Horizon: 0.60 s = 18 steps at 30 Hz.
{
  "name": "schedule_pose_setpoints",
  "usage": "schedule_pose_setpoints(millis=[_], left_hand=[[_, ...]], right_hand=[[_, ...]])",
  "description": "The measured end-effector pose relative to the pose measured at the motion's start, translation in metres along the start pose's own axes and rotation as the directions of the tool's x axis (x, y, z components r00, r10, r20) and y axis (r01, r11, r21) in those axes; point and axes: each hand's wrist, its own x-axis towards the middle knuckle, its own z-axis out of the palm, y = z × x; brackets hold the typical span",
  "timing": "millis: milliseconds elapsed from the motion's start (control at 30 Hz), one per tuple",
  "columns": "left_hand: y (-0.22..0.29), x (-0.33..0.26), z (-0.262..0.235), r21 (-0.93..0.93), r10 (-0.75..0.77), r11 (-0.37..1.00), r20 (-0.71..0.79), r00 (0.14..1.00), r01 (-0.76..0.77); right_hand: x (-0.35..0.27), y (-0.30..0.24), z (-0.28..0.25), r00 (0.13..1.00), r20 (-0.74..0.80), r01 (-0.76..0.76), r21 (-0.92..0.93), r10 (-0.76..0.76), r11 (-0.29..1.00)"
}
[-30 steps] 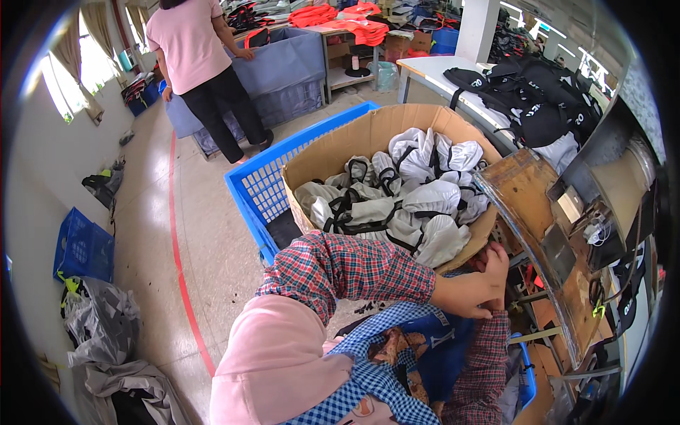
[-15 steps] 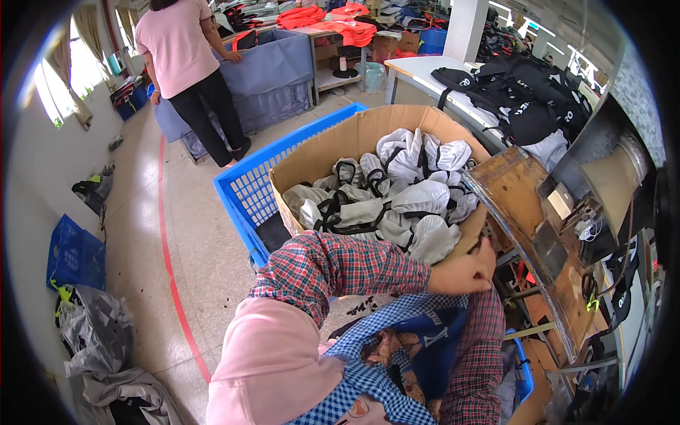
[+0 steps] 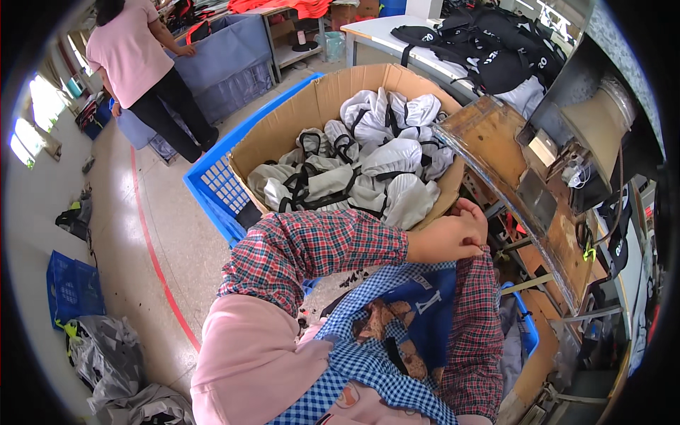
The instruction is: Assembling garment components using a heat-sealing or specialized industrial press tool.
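Observation:
My left forearm, in a red and green plaid sleeve [image 3: 340,241], crosses in front of my body. My left hand [image 3: 440,239] is closed at my right wrist, its fingertips against the cuff of the plaid right sleeve [image 3: 476,304]. Whether cloth is pinched in them is hidden. Just beyond it, my right hand [image 3: 470,211] shows in part with curled fingers, near the corner of a cardboard box [image 3: 248,152]; what it holds, if anything, cannot be seen. Inside the box lie several white cloth pieces with black edging [image 3: 393,157].
The box leans in a blue plastic crate [image 3: 212,177]. A worn wooden machine table [image 3: 489,134] stands at the right, with black printed bags [image 3: 489,53] on a white table behind. A person in pink [image 3: 134,42] stands far left by a grey-blue cloth-lined bin [image 3: 223,57].
The view has shifted, so the box and tables sit lower-left to higher in the picture. My hands stay together at the right wrist, the right hand's curled fingers now showing more.

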Motion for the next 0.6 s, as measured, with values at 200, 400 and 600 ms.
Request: schedule_pose_setpoints(millis=[200, 400, 600], left_hand=[[0.004, -0.001, 0.000, 0.192, 0.209, 0.958, 0.040, 0.977, -0.213], [-0.020, -0.003, -0.003, 0.354, 0.139, 0.904, 0.285, 0.948, -0.239], [0.003, 0.039, -0.078, 0.613, -0.038, 0.790, 0.061, 0.997, -0.008]], right_hand=[[-0.016, -0.034, 0.021, 0.992, -0.051, -0.106, 0.109, 0.112, 0.988], [-0.031, -0.041, 0.003, 0.986, -0.114, -0.065, 0.399, 0.120, 0.915], [-0.067, -0.072, -0.020, 0.988, -0.142, -0.017, 0.270, 0.058, 0.963]])
